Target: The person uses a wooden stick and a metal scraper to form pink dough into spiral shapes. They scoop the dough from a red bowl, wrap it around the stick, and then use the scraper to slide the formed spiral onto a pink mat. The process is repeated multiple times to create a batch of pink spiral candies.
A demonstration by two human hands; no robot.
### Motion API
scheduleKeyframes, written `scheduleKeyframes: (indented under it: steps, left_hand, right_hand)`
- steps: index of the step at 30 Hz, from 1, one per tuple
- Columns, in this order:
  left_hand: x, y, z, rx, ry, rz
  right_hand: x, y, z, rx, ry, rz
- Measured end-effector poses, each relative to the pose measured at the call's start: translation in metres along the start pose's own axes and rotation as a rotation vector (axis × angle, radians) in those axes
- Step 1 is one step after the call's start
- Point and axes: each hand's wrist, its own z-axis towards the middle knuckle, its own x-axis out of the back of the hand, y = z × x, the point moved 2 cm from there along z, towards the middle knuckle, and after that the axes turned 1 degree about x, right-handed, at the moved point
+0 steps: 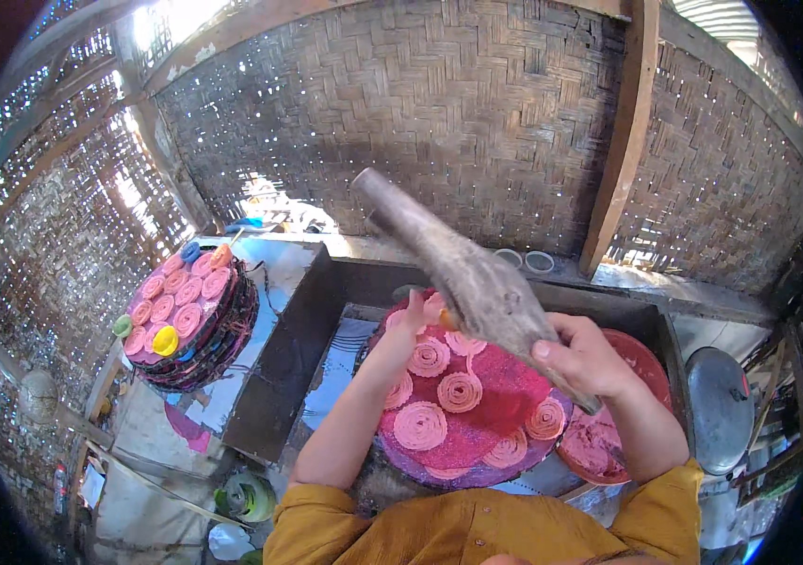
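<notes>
My right hand [590, 358] is closed round the narrow lower end of a thick grey wooden tool [491, 287], which slants up and left across the view. My left hand [428, 309] is near the tool's underside, beside a small orange piece; its fingers are partly hidden, and I cannot tell whether they grip anything. Below both hands lies a round magenta mat [514, 377] bearing several flat pink dough coils [420, 426]. A thin strand trails up from one coil. To the right, a red basin [646, 363] contains pink dough [594, 443].
A dark trough-like frame [279, 367] surrounds the mat. At left stands a stack of round mats [241, 330] with pink coils and coloured rings on top. A dark lid [720, 405] lies far right. Small bowls [540, 262] sit by the woven wall [401, 122].
</notes>
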Motion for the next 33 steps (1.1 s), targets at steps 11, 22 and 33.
scheduleKeyframes:
  steps: [11, 22, 33]
  left_hand:
    - [0.032, -0.019, -0.048, 0.083, 0.18, -0.108]
    - [0.008, -0.026, -0.068, 0.0, 0.032, 0.333]
    - [-0.033, -0.049, -0.053, -0.109, -0.197, 0.317]
  right_hand:
    - [-0.034, 0.008, 0.018, 0.01, -0.176, 0.052]
    - [-0.019, 0.031, 0.006, -0.021, -0.031, 0.029]
    - [0.004, 0.04, -0.026, -0.046, 0.088, 0.094]
